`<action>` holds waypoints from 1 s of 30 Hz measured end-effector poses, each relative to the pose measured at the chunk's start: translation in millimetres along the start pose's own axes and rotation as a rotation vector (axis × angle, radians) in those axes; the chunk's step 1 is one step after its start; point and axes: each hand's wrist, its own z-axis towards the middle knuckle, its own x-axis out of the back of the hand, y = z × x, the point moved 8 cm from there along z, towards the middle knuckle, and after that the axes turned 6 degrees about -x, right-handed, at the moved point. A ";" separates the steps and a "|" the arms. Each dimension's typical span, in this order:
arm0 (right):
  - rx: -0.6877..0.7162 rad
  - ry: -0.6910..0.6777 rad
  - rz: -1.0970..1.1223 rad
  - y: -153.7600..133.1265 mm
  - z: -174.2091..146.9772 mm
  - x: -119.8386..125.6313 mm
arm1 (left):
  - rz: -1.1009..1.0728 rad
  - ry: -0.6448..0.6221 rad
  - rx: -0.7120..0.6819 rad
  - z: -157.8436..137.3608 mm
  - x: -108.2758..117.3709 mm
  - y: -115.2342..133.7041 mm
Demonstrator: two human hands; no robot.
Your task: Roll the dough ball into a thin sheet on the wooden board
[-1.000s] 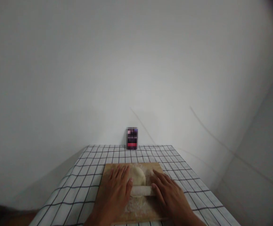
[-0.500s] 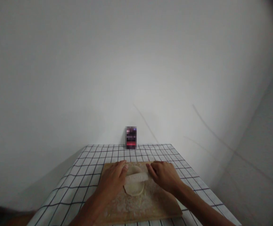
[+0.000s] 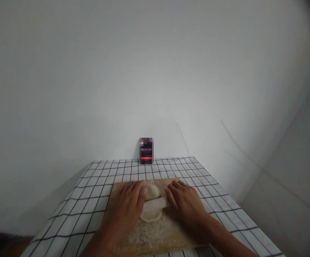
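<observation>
A flour-dusted rolling pin (image 3: 155, 204) lies crosswise over a round, flat piece of dough (image 3: 151, 216). The dough shows both beyond the pin and on its near side. My left hand (image 3: 126, 205) covers the pin's left end, its fingers pointing forward and its thumb along the inner side. Over the right end rests my right hand (image 3: 187, 202), with the fingers curled down. Both ends of the pin are hidden under my hands. Beneath everything is a wooden board (image 3: 157, 244) with loose flour scattered on it.
The board lies on a table with a white, black-checked cloth (image 3: 219, 207). At the table's far edge a small dark upright rectangle (image 3: 146, 150), blurred into pixels, leans against the pale wall (image 3: 149, 78). Another wall meets it at the right.
The rolling pin and both my hands have come a little towards me over the dough, so more of its far part shows. The view has also shifted slightly.
</observation>
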 end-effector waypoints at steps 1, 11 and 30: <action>0.017 0.023 0.014 -1.8 -3.1 1.5 | 0.024 0.010 -0.024 -1.6 -0.3 1.7; 0.040 0.053 0.105 -3.1 -43.1 -7.2 | 0.179 0.037 -0.098 -14.8 1.2 15.2; -0.003 -0.045 0.089 0.6 -7.3 -4.9 | 0.189 -0.024 -0.007 -6.0 -7.5 8.0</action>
